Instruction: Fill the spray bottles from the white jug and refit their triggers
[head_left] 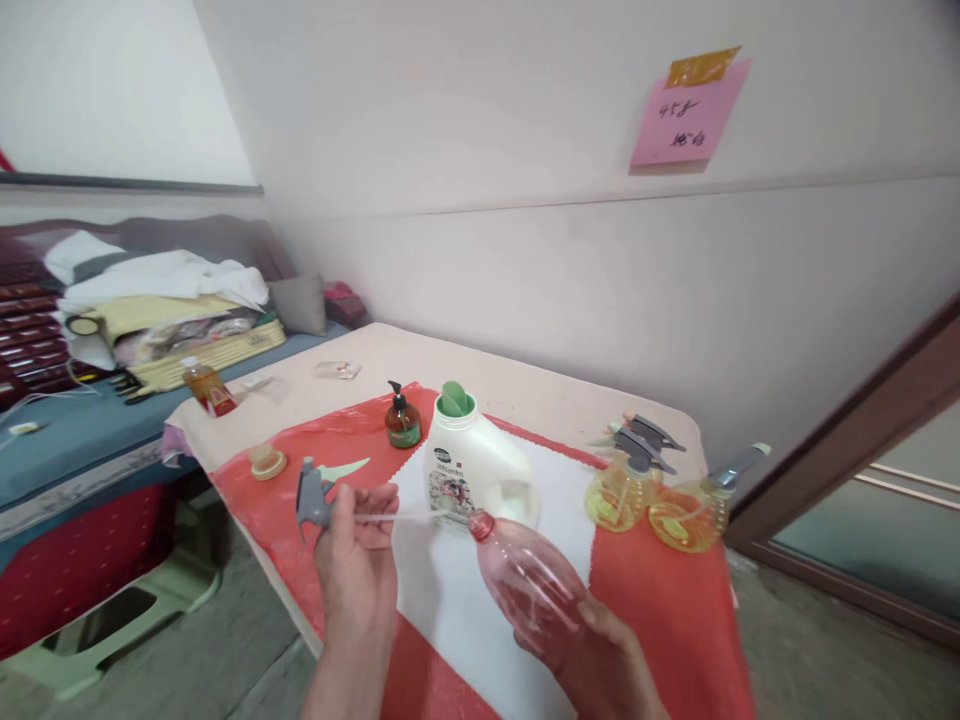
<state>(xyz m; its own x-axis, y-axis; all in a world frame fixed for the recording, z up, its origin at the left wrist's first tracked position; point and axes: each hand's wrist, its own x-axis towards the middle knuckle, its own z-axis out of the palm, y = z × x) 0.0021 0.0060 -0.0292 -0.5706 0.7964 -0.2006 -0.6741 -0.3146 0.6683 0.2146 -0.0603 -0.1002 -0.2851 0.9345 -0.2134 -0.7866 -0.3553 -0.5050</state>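
Note:
My left hand (pixel 358 545) grips a grey trigger spray head (pixel 313 500), its thin clear dip tube (pixel 409 516) pointing right across the palm. A see-through pink bottle (pixel 529 575) with an uncapped neck is in my right hand (pixel 607 650), tilted so the neck points up and left towards the tube. Tube and neck are apart. Behind them a large white detergent jug (pixel 469 460) with an open mouth and a green spout stands upright on a white sheet (pixel 465 610). Whether the pink bottle holds any liquid is hard to see.
Two yellow spray bottles (pixel 619 495) stand at right, near grey spray heads (pixel 652 432). A brown pump bottle (pixel 403 418), a beige cap (pixel 267 461) and a drink bottle (pixel 208 386) are at left. Red cloth (pixel 667 610) covers part of the table; a stool (pixel 112 620) stands beside it.

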